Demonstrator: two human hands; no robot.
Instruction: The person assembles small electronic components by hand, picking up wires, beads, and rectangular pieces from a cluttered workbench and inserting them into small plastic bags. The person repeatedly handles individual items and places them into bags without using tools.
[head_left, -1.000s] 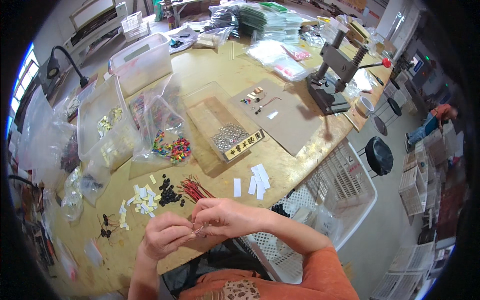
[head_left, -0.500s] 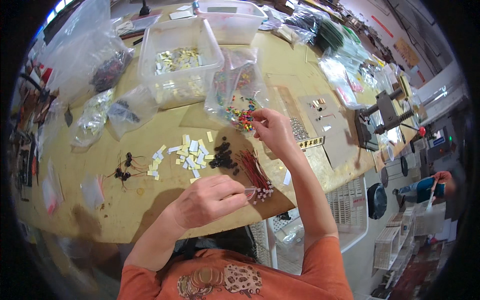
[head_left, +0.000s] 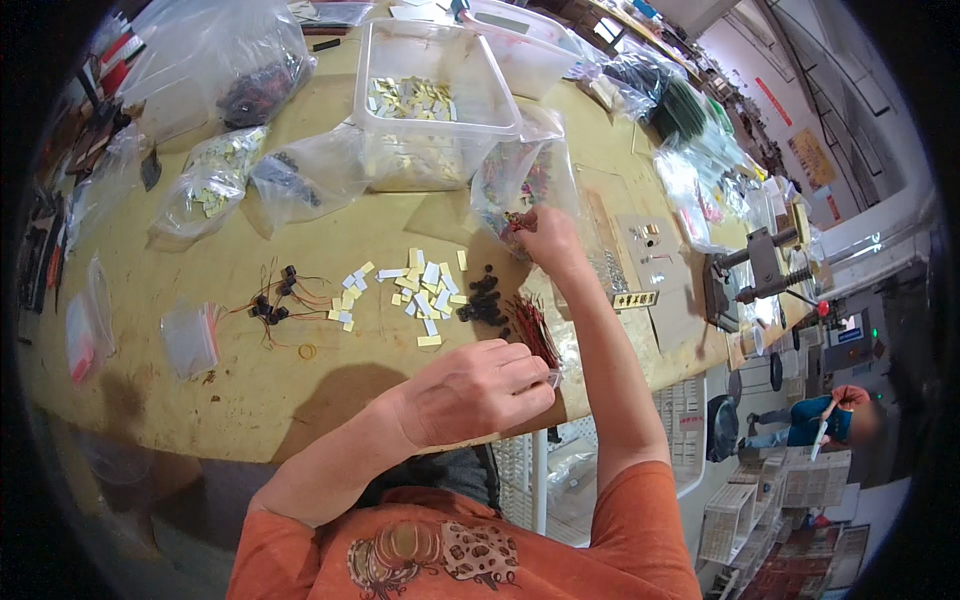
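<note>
My right hand (head_left: 550, 240), fingers bunched, reaches into the clear plastic bag of small multicoloured pieces (head_left: 520, 172); grip cannot be told. My left hand (head_left: 472, 392) pinches a small transparent sachet (head_left: 556, 378) over the tan counter (head_left: 225, 265). Judged step: picking pieces. Next move calls for a fingertip pinch.

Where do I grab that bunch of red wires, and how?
Probably around the middle of the red wires, with fingers closing across from above: they lie in a long, narrow bunch. Black pieces crowd its left side, and the left hand is close to its near end.
</note>
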